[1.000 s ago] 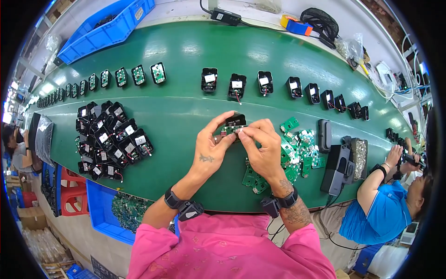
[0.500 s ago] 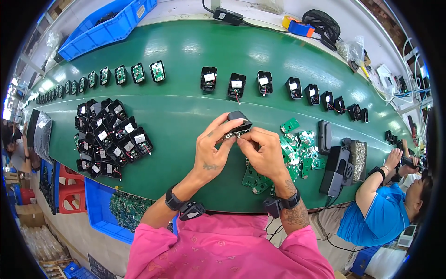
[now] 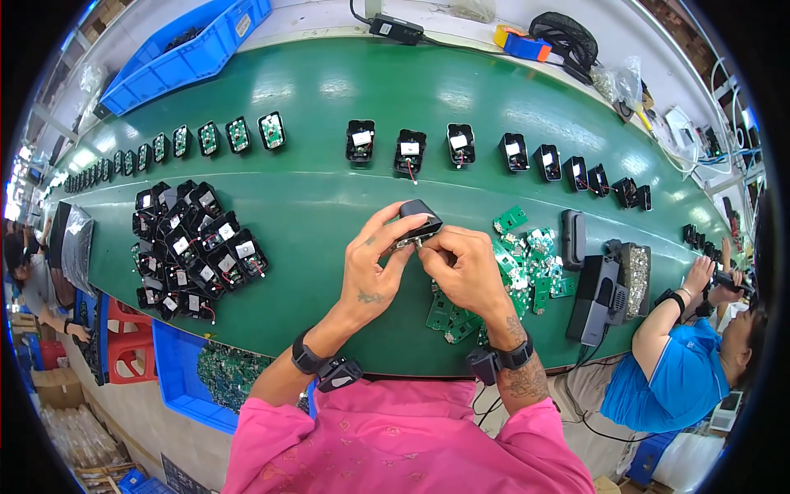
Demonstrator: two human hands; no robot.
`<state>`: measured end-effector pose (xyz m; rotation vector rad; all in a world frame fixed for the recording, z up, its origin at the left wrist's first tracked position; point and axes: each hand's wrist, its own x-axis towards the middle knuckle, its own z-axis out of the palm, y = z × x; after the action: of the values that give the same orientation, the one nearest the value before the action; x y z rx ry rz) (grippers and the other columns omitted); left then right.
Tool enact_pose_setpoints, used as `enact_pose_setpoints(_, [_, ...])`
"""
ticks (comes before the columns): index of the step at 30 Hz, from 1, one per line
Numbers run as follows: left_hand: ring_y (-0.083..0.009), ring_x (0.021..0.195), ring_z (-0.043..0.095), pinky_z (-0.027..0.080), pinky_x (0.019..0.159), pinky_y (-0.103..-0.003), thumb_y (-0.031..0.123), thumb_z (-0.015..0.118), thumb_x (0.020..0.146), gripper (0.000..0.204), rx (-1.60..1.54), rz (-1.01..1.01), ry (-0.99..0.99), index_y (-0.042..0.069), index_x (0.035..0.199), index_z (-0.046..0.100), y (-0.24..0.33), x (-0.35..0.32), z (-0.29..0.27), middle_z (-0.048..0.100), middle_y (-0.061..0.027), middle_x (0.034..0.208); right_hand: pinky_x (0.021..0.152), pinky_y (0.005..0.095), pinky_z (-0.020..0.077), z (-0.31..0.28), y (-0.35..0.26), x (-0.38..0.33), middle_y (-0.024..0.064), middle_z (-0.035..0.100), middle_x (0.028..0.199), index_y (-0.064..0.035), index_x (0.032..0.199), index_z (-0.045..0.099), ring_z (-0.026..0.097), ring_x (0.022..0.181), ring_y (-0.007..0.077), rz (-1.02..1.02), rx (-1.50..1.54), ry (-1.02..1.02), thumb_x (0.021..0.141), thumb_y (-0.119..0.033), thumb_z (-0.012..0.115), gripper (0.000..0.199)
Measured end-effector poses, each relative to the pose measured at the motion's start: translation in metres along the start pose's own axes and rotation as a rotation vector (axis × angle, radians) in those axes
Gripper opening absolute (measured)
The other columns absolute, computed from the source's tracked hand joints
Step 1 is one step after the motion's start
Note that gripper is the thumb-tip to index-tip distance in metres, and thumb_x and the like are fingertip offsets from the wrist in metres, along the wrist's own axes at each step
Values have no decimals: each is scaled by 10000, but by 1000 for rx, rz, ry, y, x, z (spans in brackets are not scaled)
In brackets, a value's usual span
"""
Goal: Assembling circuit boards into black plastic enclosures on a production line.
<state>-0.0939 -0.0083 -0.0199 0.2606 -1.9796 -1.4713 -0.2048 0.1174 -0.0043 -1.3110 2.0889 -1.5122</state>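
Note:
Over the middle of the green table, my left hand [image 3: 374,262] grips a small black plastic housing [image 3: 423,212], tilted, its fingers along the top and thumb below. My right hand [image 3: 457,262] pinches at the housing's lower edge, where something small and light-coloured shows between the fingertips; I cannot make out what it is. Just right of that hand lies a loose heap of green circuit boards [image 3: 524,267]. Farther left is a pile of black housings [image 3: 193,247] with white blocks inside.
Along the back run a row of housings with green boards [image 3: 238,134] and another with white blocks [image 3: 410,151]. A grey device [image 3: 594,300] stands at right, near a co-worker in blue [image 3: 671,370]. Blue bins sit at back left [image 3: 185,62] and below the table edge [image 3: 174,379].
My hands stay nearly in place on the housing, with slight finger movement at its lower edge. The whole view has shifted slightly. At far left another person's arm now reaches lower.

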Motion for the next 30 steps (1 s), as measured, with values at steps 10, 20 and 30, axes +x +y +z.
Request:
enact_pose_setpoints(10, [-366, 958, 698, 588, 760, -386, -101, 602, 832, 468, 327, 146, 10, 144, 1224, 677, 4, -2, 9, 587, -237, 1245, 507, 339, 402, 2, 5, -1, 118, 588, 657, 56, 772, 627, 531, 534, 197, -18, -43, 32, 817, -45, 650, 112])
enact_pose_setpoints(20, [-280, 884, 707, 570, 757, -328, 0, 601, 892, 404, 130, -11, 42, 85, 1287, 598, 0, 5, 5, 568, -207, 1264, 519, 265, 381, 5, -3, -1, 26, 599, 651, 22, 802, 681, 493, 583, 80, -4, -106, 204, 896, -100, 689, 155])
enact_pose_setpoints(30, [-272, 976, 680, 596, 771, -326, -34, 669, 814, 585, 236, -189, -150, 129, 1358, 533, 12, 3, -9, 452, -189, 1317, 529, 202, 452, 3, 0, -1, 14, 630, 735, 33, 958, 620, 576, 600, 54, 403, 246, 71, 935, -95, 668, 139])
